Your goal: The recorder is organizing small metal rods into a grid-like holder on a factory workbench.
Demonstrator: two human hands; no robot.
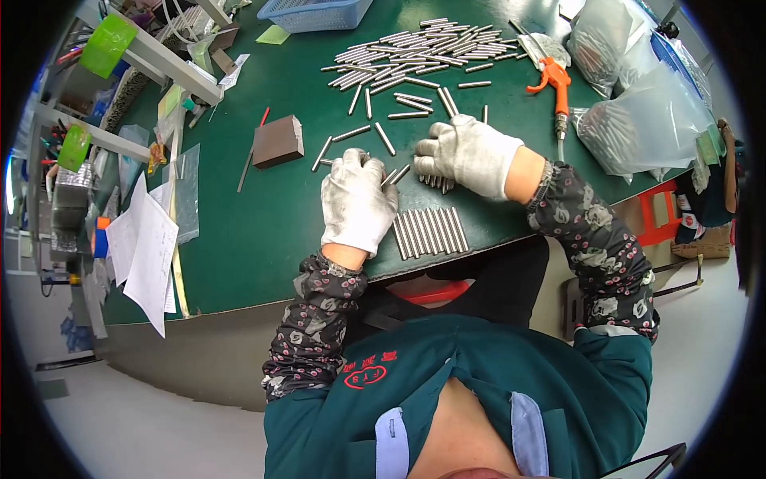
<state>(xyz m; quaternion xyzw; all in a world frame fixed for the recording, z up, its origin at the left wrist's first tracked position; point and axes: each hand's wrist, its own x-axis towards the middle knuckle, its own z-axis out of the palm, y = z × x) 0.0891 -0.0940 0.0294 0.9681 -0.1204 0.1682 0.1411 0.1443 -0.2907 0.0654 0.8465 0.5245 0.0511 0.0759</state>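
Observation:
My left hand (pixel 357 195), in a white glove, is closed with a couple of short metal pins (pixel 396 175) sticking out past its fingertips. To its right, my right hand (pixel 471 156), gloved the same way, curls its fingers down over a small group of metal pins (pixel 436 184), whose lower ends show beneath it. A neat row of parallel metal pins (pixel 429 232) lies near the table's front edge, just below both hands. Loose pins (pixel 385 138) are scattered beyond the hands, and a large heap of pins (pixel 431 49) covers the far middle.
The green table (pixel 239 247) holds a brown block (pixel 278 142) by a thin rod (pixel 254 152) at left. An orange air gun (pixel 555 88) lies at right, beside plastic bags (pixel 642 120) of parts. A blue basket (pixel 315 14) stands far back; papers (pixel 148 243) hang at left.

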